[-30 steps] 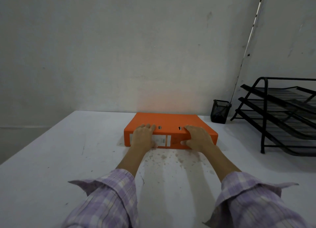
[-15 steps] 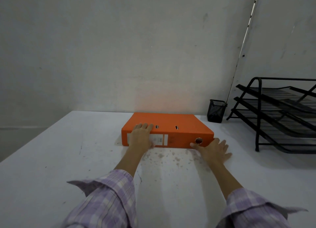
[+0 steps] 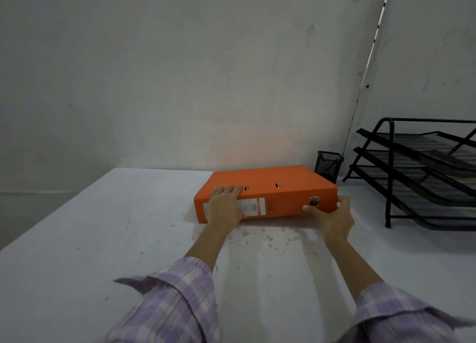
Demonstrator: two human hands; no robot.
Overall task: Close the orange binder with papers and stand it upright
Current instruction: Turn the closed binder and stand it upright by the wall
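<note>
The orange binder (image 3: pixel 280 185) is closed and lies on the white table (image 3: pixel 103 239), its spine with a white label and a metal finger ring facing me. Its right end is tilted slightly up off the table. My left hand (image 3: pixel 225 206) presses on the left part of the spine, fingers over the top edge. My right hand (image 3: pixel 332 216) grips the binder's lower right corner, thumb on the spine below the ring and fingers around the end. No papers show.
A black mesh pen cup (image 3: pixel 327 165) stands by the wall just behind the binder's right end. A black three-tier wire tray rack (image 3: pixel 417 172) fills the right side. Grey walls (image 3: pixel 180 72) close the table's far edge.
My right hand slid off the top of the spine to the table at the right end, then took hold of that corner. The binder's right end has risen a little.
</note>
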